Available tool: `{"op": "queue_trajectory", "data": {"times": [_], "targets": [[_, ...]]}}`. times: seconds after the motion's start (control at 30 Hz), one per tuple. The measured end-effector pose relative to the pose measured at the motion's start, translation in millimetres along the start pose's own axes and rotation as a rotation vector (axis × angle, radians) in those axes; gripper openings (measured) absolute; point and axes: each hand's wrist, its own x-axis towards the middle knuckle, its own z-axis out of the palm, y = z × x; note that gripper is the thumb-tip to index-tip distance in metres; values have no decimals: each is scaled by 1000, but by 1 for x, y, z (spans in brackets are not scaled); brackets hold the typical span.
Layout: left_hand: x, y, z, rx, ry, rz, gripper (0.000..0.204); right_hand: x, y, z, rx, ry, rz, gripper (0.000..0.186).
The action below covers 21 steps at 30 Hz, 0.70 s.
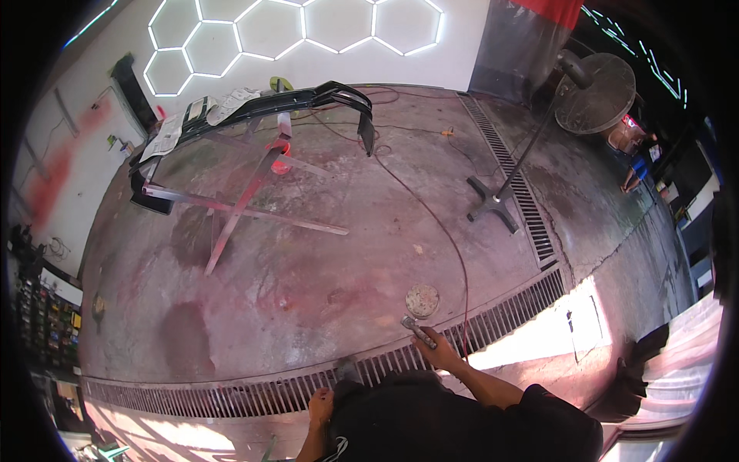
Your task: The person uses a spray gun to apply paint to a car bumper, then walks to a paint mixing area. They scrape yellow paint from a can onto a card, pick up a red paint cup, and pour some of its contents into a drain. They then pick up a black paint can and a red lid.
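Note:
My right hand is wrapped round a short silver-grey tool with a wider head; its exact kind is not clear. It is held over the floor beside a round pale cover. A thin reddish hose passes close to that hand; whether it joins the tool I cannot make out. My left hand is low at my side, partly covered by my dark shirt, with its fingers too small and hidden to read. Farther off, a black car bumper lies across a paint-stained crossed-leg stand, with newspaper sheets on it.
A slotted drain grate crosses the floor before me, and another grate runs off at the right. A pedestal fan stands there on a cross-shaped base. Under the stand is a red bucket. A person is at the far right.

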Motion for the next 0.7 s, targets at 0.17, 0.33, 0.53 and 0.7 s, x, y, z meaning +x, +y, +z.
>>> {"op": "queue_trajectory", "data": {"times": [0.17,0.33,0.53,0.7], "targets": [[55,15,-45,90,-264,-31,51,19,-39,-6,-59,229,-13,48],[163,67,-44,221,-327,180,54,45,-79,-34,-29,393,24,47],[262,294,30,178,-521,386,52,95,-80,-106,173,492,245,37],[311,456,142,160,-720,476,55,168,-45,-178,166,578,231,35]]}}
